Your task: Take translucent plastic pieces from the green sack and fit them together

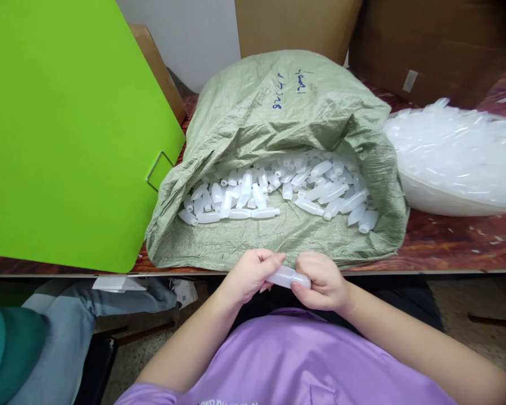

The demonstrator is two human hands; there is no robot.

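Observation:
A small translucent white plastic bottle (283, 276) lies nearly level between my two hands, just in front of the table edge. My left hand (253, 274) is closed on its left end, with thumb and fingers pinching it. Around its right, necked end my right hand (320, 281) is closed too, the thumb along the near side. Beyond my hands a pale green woven sack (261, 239) lies on its side with its mouth towards me. Many similar bottles (259, 196) are heaped loosely inside the opening.
A bright green board (67, 140) with a metal handle stands at left. At right sits a clear bag (459, 163) full of white plastic pieces. Cardboard boxes (438, 45) stand behind. At lower left, a seated person's leg (63, 326) shows beside a teal tub (14, 354).

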